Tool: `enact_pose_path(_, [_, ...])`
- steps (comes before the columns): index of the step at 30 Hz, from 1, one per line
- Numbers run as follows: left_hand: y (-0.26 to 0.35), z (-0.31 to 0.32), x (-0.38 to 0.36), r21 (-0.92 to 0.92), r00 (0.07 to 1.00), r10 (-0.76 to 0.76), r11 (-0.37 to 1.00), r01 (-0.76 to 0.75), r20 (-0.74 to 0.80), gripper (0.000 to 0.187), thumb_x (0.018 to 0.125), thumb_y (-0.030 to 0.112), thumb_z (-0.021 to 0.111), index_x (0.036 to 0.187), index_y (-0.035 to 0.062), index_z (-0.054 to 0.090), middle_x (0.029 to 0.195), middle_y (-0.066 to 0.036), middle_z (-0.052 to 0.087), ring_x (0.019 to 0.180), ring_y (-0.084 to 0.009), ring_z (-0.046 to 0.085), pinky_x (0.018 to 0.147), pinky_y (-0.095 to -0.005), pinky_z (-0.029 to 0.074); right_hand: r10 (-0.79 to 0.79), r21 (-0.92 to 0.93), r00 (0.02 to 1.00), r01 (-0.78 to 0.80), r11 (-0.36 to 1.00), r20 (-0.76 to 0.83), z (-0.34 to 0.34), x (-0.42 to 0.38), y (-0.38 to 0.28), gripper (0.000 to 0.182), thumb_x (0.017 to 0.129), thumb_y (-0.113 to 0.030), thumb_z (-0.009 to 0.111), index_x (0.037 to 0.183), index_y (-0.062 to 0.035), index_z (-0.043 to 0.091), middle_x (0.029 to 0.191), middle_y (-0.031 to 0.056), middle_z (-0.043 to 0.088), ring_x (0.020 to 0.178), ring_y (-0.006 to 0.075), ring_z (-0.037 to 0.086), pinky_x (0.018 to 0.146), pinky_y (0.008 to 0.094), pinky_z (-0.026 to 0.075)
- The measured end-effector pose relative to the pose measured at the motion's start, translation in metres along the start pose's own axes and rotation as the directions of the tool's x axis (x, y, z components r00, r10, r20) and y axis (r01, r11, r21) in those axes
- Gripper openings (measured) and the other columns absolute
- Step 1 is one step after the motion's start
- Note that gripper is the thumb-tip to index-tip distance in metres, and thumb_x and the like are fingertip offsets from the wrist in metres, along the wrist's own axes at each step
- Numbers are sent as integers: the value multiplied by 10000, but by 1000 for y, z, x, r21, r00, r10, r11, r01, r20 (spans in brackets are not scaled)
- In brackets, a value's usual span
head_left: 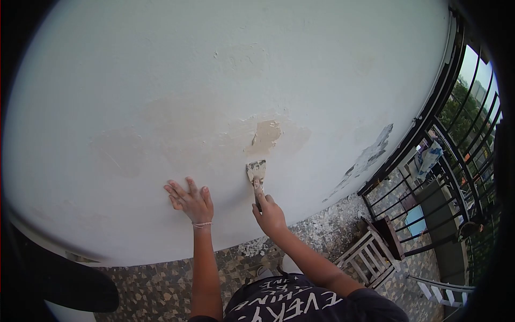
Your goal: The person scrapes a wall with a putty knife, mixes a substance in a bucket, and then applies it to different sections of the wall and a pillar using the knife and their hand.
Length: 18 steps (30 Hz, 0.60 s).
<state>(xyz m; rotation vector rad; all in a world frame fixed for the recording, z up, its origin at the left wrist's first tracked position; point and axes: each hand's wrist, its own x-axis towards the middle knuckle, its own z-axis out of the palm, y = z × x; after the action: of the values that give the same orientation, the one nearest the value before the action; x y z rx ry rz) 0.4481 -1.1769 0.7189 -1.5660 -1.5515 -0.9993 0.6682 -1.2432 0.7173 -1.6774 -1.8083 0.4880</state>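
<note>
My right hand [270, 213] grips the handle of a putty knife [256, 173], index finger stretched along it. The blade is pressed against the white wall [214, 80], just below a bare tan patch [266, 135] where the paint is gone. My left hand [189, 199] lies flat on the wall to the left of the knife, fingers spread, holding nothing. A thin band sits on that wrist.
More peeled paint [370, 155] shows on the wall to the right. A black metal railing [450, 161] runs along the right side. A wooden stool or rack [370, 255] stands on the patterned tile floor [161, 284], which is strewn with paint flakes near the wall.
</note>
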Motion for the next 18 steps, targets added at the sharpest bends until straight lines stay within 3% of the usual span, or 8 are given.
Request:
enact_pose_path(5, [6,7,-66,14,914,-282,957,291,292,898,981,551,410,1531,172,-190,1571,-255,-204,1443,-516,-107,1112,-631,143,10,-9,996,-9,1000,86,33,-43,25,678,943,-199,550,1531,-200,213,939,199,554,723,404,617,635,490,529])
enact_pose_path(6, [17,3,-67,-59,803,-444,861,505,397,951,960,581,434,1520,172,-216,1569,-254,-208,1442,-516,-110,1110,-640,150,3,0,997,-3,1000,78,36,-51,33,664,941,-202,557,1521,-175,234,935,198,554,723,401,617,632,486,529])
enact_pose_path(8, [45,-5,-65,-119,469,-628,517,848,621,1059,917,641,483,1497,172,-269,1566,-254,-217,1439,-517,-116,1108,-656,165,-23,46,999,22,999,24,31,-49,32,627,936,-203,572,1488,-125,285,930,196,553,720,392,617,626,482,526])
enact_pose_path(9, [49,25,-76,-127,222,-684,187,974,695,1116,881,665,525,1501,161,-254,1574,-243,-196,1445,-505,-80,1098,-670,188,-38,83,999,40,996,-23,19,-47,23,602,933,-200,581,1464,-100,315,929,195,552,716,386,616,623,480,523])
enact_pose_path(11, [62,45,-70,-161,-20,-482,-332,929,876,1165,839,680,583,1510,132,-196,1585,-224,-136,1452,-480,1,1083,-691,219,-56,146,991,74,987,-122,-7,-32,5,581,927,-192,595,1438,-67,347,927,192,551,708,372,614,614,476,515])
enact_pose_path(13, [75,9,-30,-162,106,-124,-642,750,987,1151,830,662,615,1523,95,-109,1593,-206,-57,1452,-453,92,1072,-707,234,-59,205,973,105,973,-221,-31,-4,-13,585,923,-181,605,1434,-52,351,925,189,550,699,357,612,604,468,507])
enact_pose_path(16, [68,13,-28,-167,343,116,-704,690,932,1098,822,663,613,1503,47,9,1566,-178,78,1415,-426,213,1041,-717,298,-122,112,951,159,981,-283,-63,37,-30,719,906,-146,608,1526,-141,244,886,181,562,647,348,606,575,461,501])
enact_pose_path(18, [68,10,-22,-192,355,97,-696,692,930,1079,825,655,610,1490,29,36,1543,-178,122,1398,-426,232,1006,-723,347,-125,51,952,145,988,-280,-69,51,-33,736,902,-143,603,1536,-173,232,874,182,568,636,359,606,578,468,506])
